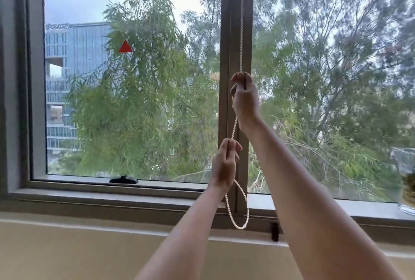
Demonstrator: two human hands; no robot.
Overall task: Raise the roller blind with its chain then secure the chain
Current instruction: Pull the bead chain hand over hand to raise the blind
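Observation:
A white beaded chain point(241, 39) hangs down in front of the window's centre post point(226, 32). My right hand point(244, 98) is closed on the chain at about mid-height of the window. My left hand point(225, 163) grips the same chain lower down, and the chain runs taut between the two hands. Below my left hand the chain ends in a loose loop point(240, 223) hanging over the sill. The blind itself is out of sight above the frame. A small dark clip point(274, 231) sits on the wall just under the sill, to the right of the loop.
A black window latch point(123, 179) sits on the lower frame of the left pane. A glass jar point(407, 192) stands on the sill at the far right. A red triangle sticker point(125, 47) is on the left pane. Trees and a building lie outside.

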